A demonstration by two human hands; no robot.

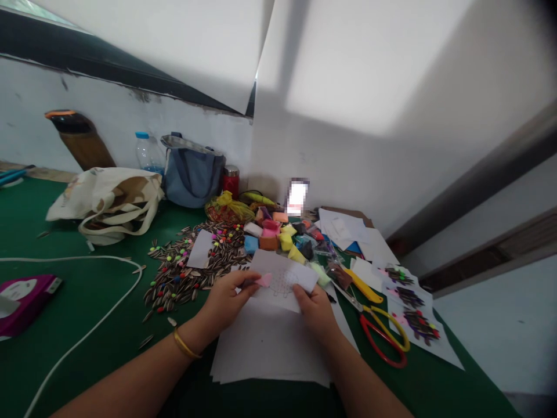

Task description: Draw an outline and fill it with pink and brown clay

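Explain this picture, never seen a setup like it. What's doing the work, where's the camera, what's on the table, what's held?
No machine here: two bare human hands do the work. There is one picture, from a camera worn on the person's head, looking forward and down.

The left hand pinches a small pink piece; the right hand grips a small sheet with a faint outline drawing. Whether the pink piece is attached to it, I can't tell.

Below lie larger white sheets on a green table. To the left is a heap of striped seeds; beyond the hands, colourful packets; to the right, scissors with red and yellow handles.
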